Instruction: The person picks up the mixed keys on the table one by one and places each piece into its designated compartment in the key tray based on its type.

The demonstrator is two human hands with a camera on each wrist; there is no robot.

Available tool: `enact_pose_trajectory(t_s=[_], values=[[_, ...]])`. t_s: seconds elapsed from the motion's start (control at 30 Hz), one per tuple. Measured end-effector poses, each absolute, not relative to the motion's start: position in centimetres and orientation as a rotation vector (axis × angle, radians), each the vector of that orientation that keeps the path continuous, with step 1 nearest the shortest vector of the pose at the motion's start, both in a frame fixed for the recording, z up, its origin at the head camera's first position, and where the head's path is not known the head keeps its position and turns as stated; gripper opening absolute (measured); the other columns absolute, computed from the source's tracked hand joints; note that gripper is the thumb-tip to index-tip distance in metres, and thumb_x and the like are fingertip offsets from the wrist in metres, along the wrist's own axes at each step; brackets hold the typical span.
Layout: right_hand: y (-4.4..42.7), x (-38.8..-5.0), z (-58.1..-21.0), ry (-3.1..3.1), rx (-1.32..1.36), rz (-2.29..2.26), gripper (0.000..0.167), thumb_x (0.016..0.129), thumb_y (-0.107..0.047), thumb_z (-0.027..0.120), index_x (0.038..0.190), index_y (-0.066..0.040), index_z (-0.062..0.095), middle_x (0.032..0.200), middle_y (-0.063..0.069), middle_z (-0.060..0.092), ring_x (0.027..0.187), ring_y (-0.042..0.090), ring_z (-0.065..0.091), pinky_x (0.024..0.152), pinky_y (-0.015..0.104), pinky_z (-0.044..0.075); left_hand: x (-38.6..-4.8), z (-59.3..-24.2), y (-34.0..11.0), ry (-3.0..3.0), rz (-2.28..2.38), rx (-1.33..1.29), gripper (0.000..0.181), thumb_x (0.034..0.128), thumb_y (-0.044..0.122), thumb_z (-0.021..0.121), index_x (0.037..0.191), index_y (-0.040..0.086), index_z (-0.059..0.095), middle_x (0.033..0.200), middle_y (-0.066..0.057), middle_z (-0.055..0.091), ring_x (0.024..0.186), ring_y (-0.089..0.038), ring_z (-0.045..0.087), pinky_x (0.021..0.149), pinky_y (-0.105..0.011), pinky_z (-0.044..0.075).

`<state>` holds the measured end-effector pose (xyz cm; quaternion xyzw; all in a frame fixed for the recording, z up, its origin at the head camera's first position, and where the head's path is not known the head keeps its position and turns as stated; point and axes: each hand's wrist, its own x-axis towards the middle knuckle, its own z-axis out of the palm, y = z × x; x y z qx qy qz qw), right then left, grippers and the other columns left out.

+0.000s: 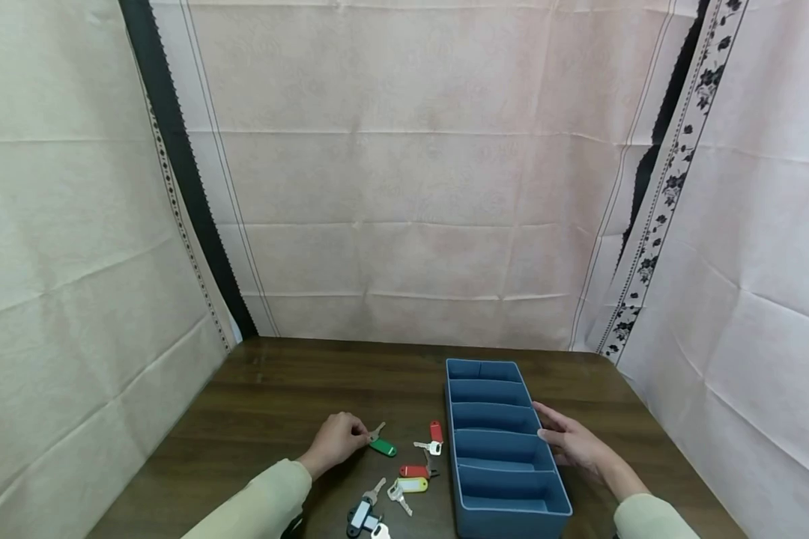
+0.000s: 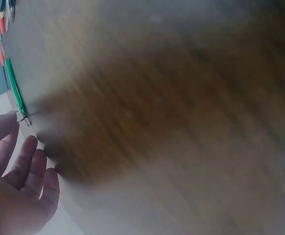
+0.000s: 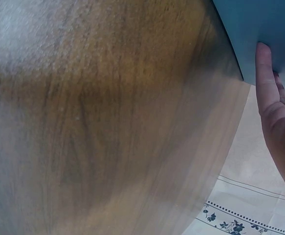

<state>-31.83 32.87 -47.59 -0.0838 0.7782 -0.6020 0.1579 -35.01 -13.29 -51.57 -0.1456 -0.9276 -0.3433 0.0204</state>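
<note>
In the head view, the left hand point(image 1: 338, 443) pinches the key point(image 1: 377, 432) with the green tag point(image 1: 383, 448) at thumb and fingertip. The left wrist view shows the green tag point(image 2: 15, 85) pointing away from the thumb and index finger, the other fingers loosely bent. Against the right side of the blue compartment box point(image 1: 505, 479) rests the right hand point(image 1: 580, 449), thumb at the rim, fingers extended. In the right wrist view, the fingers of the right hand point(image 3: 279, 115) lie along the blue box wall point(image 3: 252, 29).
Left of the box lie two red-tagged keys point(image 1: 436, 431), a yellow-tagged key point(image 1: 413, 485) and dark-tagged keys point(image 1: 362, 516) near the front. The wooden table point(image 1: 276, 397) has pale cloth hangings point(image 1: 404, 187) behind and at both sides.
</note>
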Motion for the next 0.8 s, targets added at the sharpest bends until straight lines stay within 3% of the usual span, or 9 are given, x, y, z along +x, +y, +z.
enact_pose_trajectory(t_s=[0.8], values=[[32.7,-31.7,-47.3,2.236,-0.214,-1.714,0.065,0.104,-0.016,0.049,0.157,-0.003,0.013,0.153,0.038,0.019,0.129,0.049,0.045,0.092,0.057,0.048,-36.7,-49.7,-13.7,-2.751,-1.228,-0.465,0.007,0.0913,0.014,0.071,0.085,0.017,0.07,0.091,0.002,0.06,0.082,-0.016,0.054,0.071,-0.035,0.047]])
